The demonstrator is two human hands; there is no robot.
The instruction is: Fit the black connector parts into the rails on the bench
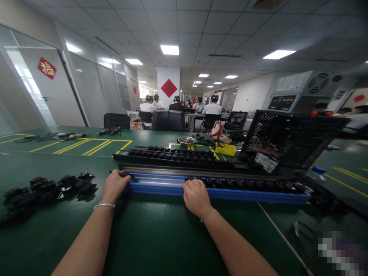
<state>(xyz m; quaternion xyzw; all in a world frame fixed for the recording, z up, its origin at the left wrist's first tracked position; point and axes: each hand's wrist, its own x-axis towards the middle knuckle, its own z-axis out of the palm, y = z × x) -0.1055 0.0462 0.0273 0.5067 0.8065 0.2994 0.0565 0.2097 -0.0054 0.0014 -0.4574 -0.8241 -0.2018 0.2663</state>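
Left hand (115, 185) was pinched on a black module (124, 174) at the left end of the blue channel (161, 188) on the green table (155, 234), right hand (197, 194) half-curled farther along, hold unclear, and the channel was judged stiff, light, best gripped by its walls.

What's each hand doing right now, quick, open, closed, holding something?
Left hand: partly closed at the blue channel's left end, by a dark part; grip cannot be told.
Right hand: fingers curled at the row of black parts; hold cannot be told.
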